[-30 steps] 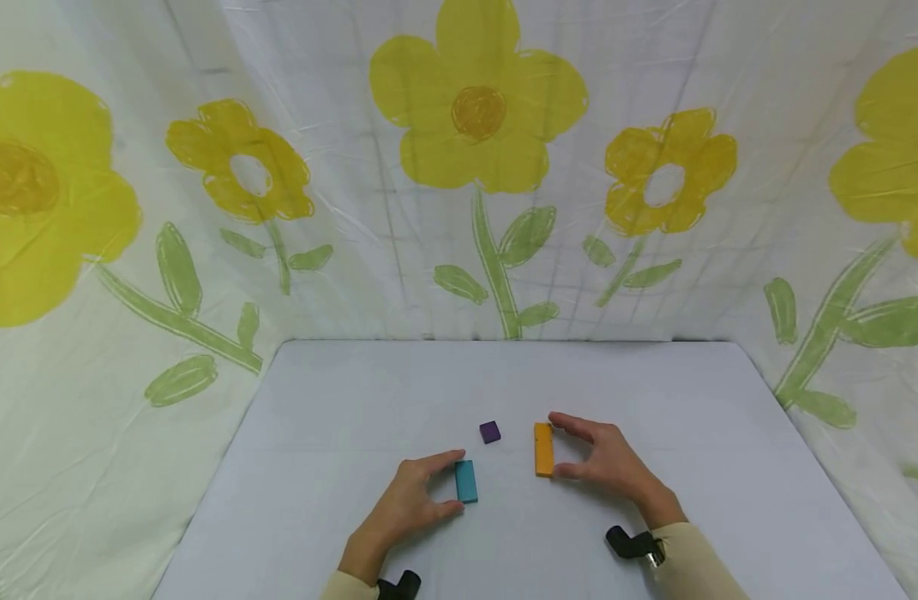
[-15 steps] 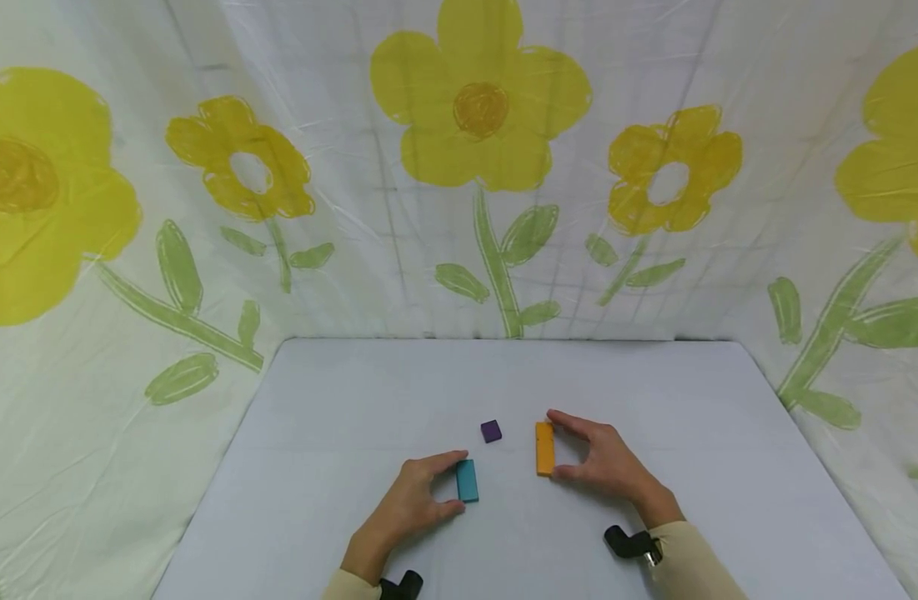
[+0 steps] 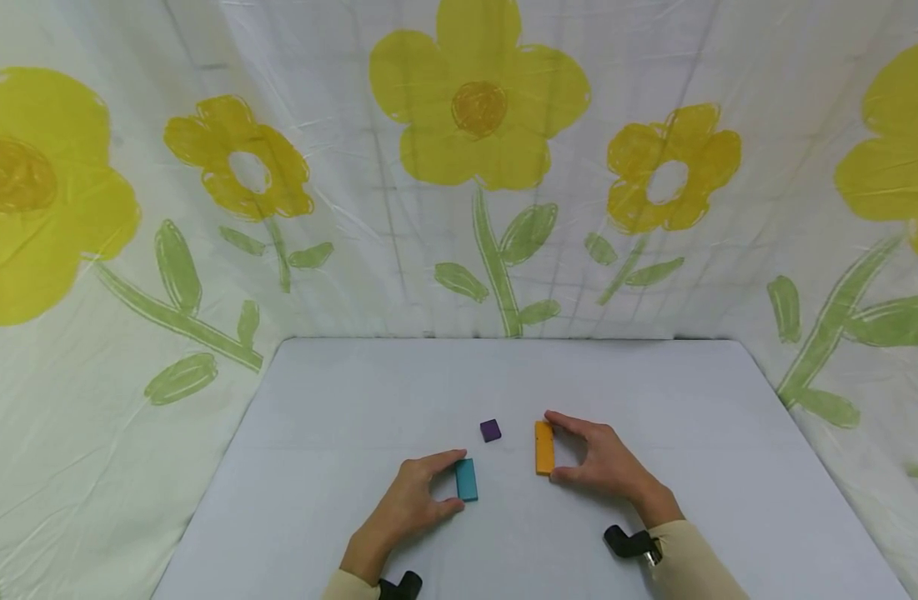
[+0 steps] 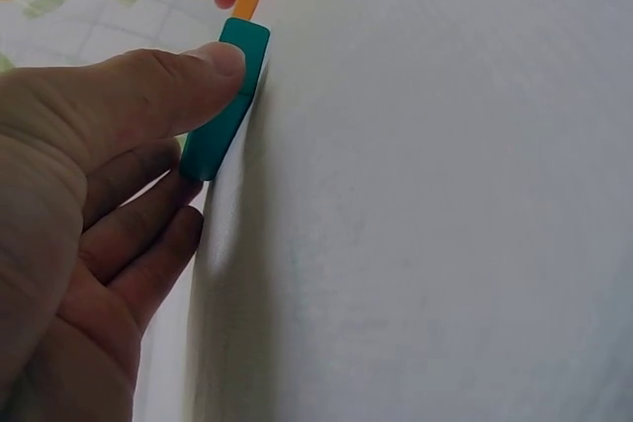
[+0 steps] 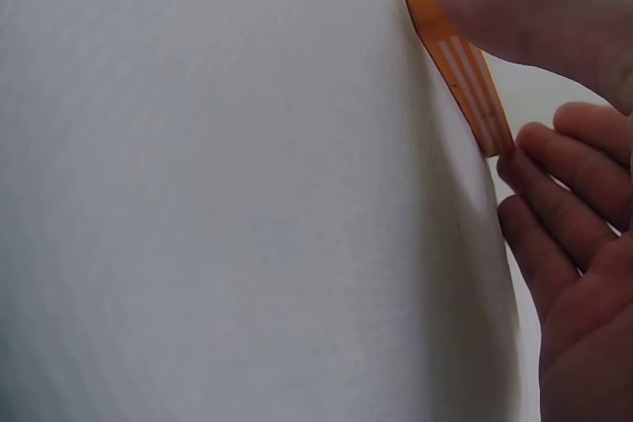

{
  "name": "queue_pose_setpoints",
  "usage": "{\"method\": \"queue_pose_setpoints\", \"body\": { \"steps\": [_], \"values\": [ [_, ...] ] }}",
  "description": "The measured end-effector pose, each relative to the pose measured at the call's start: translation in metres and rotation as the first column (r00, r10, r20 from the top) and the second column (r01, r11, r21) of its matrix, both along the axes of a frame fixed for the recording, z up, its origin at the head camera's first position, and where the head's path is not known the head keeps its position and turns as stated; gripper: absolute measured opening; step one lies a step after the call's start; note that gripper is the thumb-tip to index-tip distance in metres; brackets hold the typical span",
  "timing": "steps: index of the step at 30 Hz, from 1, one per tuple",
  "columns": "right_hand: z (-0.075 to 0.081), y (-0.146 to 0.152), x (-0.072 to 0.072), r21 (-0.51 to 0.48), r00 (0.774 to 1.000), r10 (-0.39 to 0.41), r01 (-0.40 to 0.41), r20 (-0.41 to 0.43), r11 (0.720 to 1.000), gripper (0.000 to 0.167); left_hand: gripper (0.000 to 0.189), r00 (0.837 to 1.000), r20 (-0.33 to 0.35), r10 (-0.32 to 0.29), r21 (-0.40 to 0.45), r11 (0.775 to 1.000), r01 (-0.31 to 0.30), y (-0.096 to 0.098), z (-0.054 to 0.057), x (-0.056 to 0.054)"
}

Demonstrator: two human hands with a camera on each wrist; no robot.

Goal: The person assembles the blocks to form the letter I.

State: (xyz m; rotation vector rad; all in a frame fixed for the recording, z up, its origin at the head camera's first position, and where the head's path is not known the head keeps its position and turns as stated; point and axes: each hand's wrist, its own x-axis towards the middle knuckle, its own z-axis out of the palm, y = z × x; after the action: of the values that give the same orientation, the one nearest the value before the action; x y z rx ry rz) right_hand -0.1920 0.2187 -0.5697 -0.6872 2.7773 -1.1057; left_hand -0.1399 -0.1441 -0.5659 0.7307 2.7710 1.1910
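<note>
My left hand (image 3: 409,498) pinches a teal rectangular block (image 3: 467,481) by its two short ends, thumb at the near end and fingertips at the far one. In the left wrist view the thumb presses on the face of the teal block (image 4: 232,66). Opposite, my right hand (image 3: 609,460) pinches a longer orange block (image 3: 544,448) the same way. White stripes show on the side of the orange block (image 5: 465,71) in the right wrist view. Both blocks stand close over the white table, long sides roughly parallel. A small purple cube (image 3: 490,431) lies between and slightly beyond them.
The white table (image 3: 353,392) ends at a curtain (image 3: 338,267) printed with yellow flowers, which hangs behind it and along both sides. Each wrist carries a black camera mount (image 3: 629,542) below a beige sleeve (image 3: 691,558).
</note>
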Motion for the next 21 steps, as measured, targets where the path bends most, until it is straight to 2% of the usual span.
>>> {"method": "queue_pose_setpoints", "body": {
  "steps": [5, 13, 21],
  "values": [
    [-0.0007, 0.0000, -0.0011, -0.004, 1.000, 0.002, -0.002, 0.027, 1.000, 0.094, 0.070, 1.000, 0.004, 0.004, 0.001, 1.000, -0.004, 0.0003, 0.0007, 0.0002],
    [-0.0015, -0.0006, -0.0010, -0.004, 1.000, 0.002, -0.002, -0.012, 1.000, 0.090, 0.067, 1.000, -0.009, 0.013, -0.005, 1.000, -0.013, 0.0000, 0.0011, 0.0008],
    [-0.0041, -0.0012, -0.0005, -0.023, 1.000, -0.018, 0.017, -0.024, 1.000, 0.088, 0.066, 1.000, 0.006, 0.026, -0.001, 1.000, -0.026, 0.0000, 0.0010, 0.0010]
  ]
}}
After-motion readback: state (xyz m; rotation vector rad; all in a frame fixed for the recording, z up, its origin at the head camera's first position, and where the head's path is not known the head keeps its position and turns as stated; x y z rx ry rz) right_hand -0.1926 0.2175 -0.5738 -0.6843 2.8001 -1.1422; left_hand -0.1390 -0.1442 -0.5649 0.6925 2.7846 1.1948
